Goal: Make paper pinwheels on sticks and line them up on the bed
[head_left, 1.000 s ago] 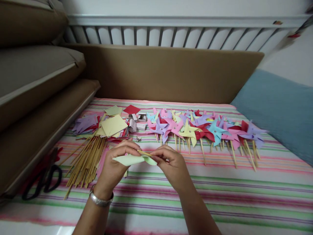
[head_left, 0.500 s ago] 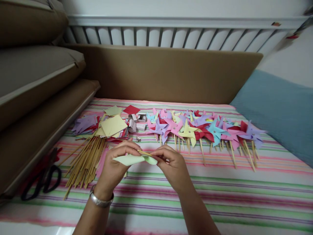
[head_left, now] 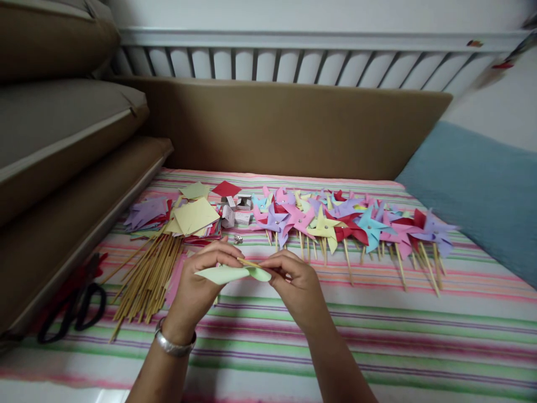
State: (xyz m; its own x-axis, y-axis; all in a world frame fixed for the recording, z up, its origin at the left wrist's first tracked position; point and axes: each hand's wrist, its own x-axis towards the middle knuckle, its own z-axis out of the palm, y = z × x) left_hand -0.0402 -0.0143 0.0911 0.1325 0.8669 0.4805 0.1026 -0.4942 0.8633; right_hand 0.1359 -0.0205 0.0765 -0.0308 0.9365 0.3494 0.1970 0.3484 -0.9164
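Observation:
My left hand [head_left: 197, 285] pinches a pale green paper pinwheel [head_left: 224, 273] at its centre, above the striped cloth [head_left: 377, 330]. My right hand [head_left: 296, 282] is closed on a thin wooden stick [head_left: 249, 262] whose tip meets the green paper between my two hands. A silver bracelet [head_left: 174, 342] sits on my left wrist. A row of finished pinwheels [head_left: 348, 224] in pink, purple, yellow, red and blue lies just beyond my hands.
A bundle of bamboo sticks [head_left: 149, 277] lies left of my hands, with stacked paper squares [head_left: 193, 215] and small boxes [head_left: 237, 210] behind it. Black scissors [head_left: 73, 310] rest at the far left. Brown cushions [head_left: 62, 145] and a blue pillow [head_left: 482, 190] border the cloth.

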